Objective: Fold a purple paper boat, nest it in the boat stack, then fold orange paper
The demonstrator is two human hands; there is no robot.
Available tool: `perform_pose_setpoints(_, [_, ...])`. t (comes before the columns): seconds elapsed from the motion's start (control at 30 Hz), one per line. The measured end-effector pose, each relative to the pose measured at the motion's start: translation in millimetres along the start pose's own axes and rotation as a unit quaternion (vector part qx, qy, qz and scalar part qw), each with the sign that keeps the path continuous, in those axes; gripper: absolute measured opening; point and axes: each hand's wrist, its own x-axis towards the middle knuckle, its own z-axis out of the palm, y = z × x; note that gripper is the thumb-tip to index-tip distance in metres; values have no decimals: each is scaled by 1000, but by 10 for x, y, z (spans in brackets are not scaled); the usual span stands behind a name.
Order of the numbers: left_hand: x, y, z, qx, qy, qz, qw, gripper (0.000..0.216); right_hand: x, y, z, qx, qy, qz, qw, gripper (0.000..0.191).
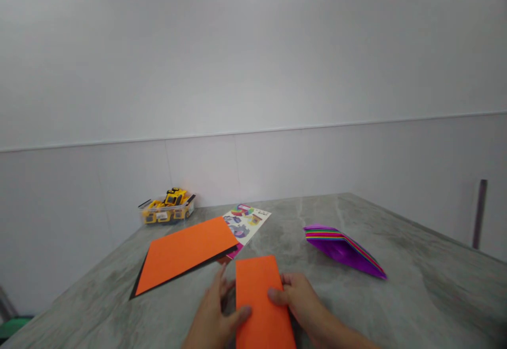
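Note:
A narrow, folded-looking piece of orange paper [259, 291] is between my two hands at the front of the table. My left hand [217, 312] is at its left edge, thumb on top of the paper and the other fingers partly behind the edge. On the right side my right hand [301, 301] grips the paper, thumb on top and fingers underneath. Just beyond, to the left, a large orange sheet [186, 254] lies over a black sheet [137, 280].
A folded purple stack with rainbow-coloured edges [340, 248] lies to the right. Behind the orange sheet is a printed picture sheet [247, 225]. A clear plastic box [168, 213] of yellow toy vehicles stands at the back left, near the white wall [253, 74].

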Motion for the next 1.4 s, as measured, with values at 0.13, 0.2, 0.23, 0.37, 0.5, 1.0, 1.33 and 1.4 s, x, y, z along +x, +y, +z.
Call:
perform_pose_setpoints(0.13, [-42, 13, 36, -316, -81, -20, 945, 63, -120, -110, 131, 60, -30, -5, 998, 26])
perform_pose_setpoints(0.2, [-100, 79, 34, -385, -74, -22, 920, 54, -169, -142, 185, 77, -44, -2, 996, 28])
perform_pose_setpoints(0.23, [-128, 111, 27, -400, -67, -20, 914, 51, -186, -150, 202, 79, -49, 0, 996, 28])
perform_pose_setpoints(0.37, [-192, 173, -22, -401, -40, -19, 915, 45, -211, -159, 201, 56, -66, -6, 996, 34])
perform_pose_setpoints(0.5, [-221, 168, -50, -378, -50, -20, 924, 44, -230, -190, 156, 18, -35, -17, 999, 43])
perform_pose_setpoints(1.0, [-316, 228, -49, -388, -77, -79, 915, 33, -279, -243, 122, -26, 45, -30, 998, 35])
perform_pose_setpoints(1.33, [-305, 204, -52, -391, -90, -73, 913, 29, -236, -182, 18, -81, 75, -84, 990, 47])
perform_pose_setpoints(1.4, [-306, 207, -51, -389, -88, -76, 914, 29, -245, -183, 19, -87, 75, -94, 989, 48])
